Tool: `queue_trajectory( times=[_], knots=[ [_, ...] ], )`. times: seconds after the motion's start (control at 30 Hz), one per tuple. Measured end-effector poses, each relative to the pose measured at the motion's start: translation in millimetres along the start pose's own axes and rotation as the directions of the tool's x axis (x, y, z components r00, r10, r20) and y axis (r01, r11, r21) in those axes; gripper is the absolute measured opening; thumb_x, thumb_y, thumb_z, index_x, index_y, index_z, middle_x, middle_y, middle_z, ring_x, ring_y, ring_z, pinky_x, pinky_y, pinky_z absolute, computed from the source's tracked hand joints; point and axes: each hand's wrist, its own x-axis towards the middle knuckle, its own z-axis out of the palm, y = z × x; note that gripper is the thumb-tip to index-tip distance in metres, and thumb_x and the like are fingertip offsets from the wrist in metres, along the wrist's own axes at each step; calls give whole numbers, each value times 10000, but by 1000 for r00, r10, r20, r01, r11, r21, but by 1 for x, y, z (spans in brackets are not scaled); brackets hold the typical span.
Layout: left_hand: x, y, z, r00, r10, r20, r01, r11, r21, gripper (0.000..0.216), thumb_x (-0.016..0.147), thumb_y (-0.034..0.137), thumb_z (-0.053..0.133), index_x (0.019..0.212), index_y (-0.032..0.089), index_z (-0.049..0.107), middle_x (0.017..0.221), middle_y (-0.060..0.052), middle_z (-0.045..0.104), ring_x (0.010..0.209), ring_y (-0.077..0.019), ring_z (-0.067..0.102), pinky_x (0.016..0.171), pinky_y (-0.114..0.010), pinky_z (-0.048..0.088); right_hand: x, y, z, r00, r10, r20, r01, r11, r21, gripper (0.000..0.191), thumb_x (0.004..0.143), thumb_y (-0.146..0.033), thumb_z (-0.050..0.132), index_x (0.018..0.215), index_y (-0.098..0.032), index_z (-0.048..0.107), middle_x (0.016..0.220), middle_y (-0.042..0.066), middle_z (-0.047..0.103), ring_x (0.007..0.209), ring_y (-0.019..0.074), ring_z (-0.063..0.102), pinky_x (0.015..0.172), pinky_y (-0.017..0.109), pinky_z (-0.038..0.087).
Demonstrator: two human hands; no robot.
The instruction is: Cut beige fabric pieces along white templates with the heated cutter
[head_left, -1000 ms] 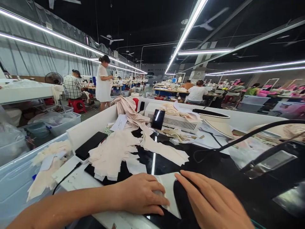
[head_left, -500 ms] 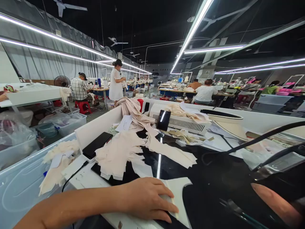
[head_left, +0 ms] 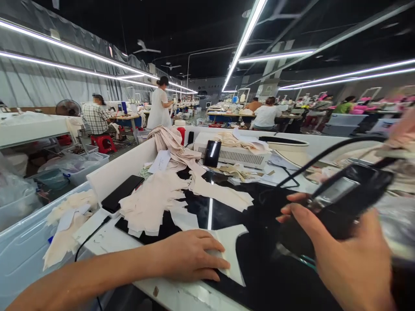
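Note:
My left hand point(head_left: 197, 255) lies flat, fingers a little apart, on a cream cut cloth piece point(head_left: 232, 250) with a seam down it. That piece rests on the shiny black board point(head_left: 259, 276) at the near side of the table. On the right, my right hand point(head_left: 348, 250) is closed around a black corded tool point(head_left: 343, 198), iron-like but blurred by motion. Its thick black cable point(head_left: 319, 160) arches above the board. Thin metal scissors or tweezers show blurred below the tool. Beyond my left hand lies a fanned heap of cream cloth pieces point(head_left: 152, 201).
A long cloth strip point(head_left: 220, 190), a dark phone point(head_left: 121, 193) and an upright phone point(head_left: 212, 153) are on the table. Behind stand a vented white box point(head_left: 246, 157) and a cream visor-like item point(head_left: 288, 151). A blue tub point(head_left: 19, 255) borders the left. Several people work farther off.
My right hand has come into fuller view with the black tool raised in it. The view has shifted slightly right; my left hand stays on the cloth piece.

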Motion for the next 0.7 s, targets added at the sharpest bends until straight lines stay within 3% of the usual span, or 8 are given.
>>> queue_trajectory(
  times=[0.07, 0.17, 0.3, 0.47, 0.7],
  knots=[
    [-6, 3, -4, 999, -6, -32, 5, 1000, -30, 340, 1269, 419, 698, 1449, 183, 863, 1484, -172, 848, 1389, -283, 814, 1315, -400, 601, -8, -20, 7, 999, 47, -9, -47, 998, 46, 528, 718, -579, 1084, 1001, -300, 735, 888, 10, 846, 570, 227, 758, 537, 375, 643],
    [-13, 6, -9, 996, -17, -83, 10, 997, -83, 310, 1287, 376, 655, 1425, 184, 855, 1458, -170, 844, 1378, -281, 806, 1276, -397, 619, -21, -35, 14, 999, 13, 32, -17, 990, 140, 506, 793, -514, 1066, 998, -306, 654, 840, -27, 813, 559, 201, 724, 579, 372, 646],
    [-10, 12, -12, 992, -21, -123, 8, 994, -107, 275, 1293, 336, 639, 1354, 170, 850, 1317, -141, 864, 1244, -256, 831, 1186, -367, 651, -41, -39, 14, 997, -2, 82, -22, 959, 283, 461, 890, -493, 1036, 1077, -308, 658, 838, -66, 794, 590, 185, 734, 587, 341, 659],
    [6, 23, -5, 998, -2, -59, 1, 1000, -17, 194, 1240, 310, 748, 1104, 184, 808, 1118, -83, 842, 1044, -220, 814, 1035, -317, 663, -62, -41, 12, 994, -3, 107, -35, 936, 351, 430, 956, -485, 1011, 1217, -311, 717, 847, -69, 773, 591, 177, 719, 576, 327, 646],
    [16, 29, 7, 998, 53, -44, -50, 996, 79, 223, 1213, 267, 772, 1007, 186, 749, 1023, -59, 811, 949, -213, 790, 965, -314, 645, -81, -46, 18, 991, 12, 133, -73, 882, 465, 504, 966, -578, 1037, 1260, -322, 719, 881, -57, 784, 587, 170, 720, 522, 295, 648]
  ],
)
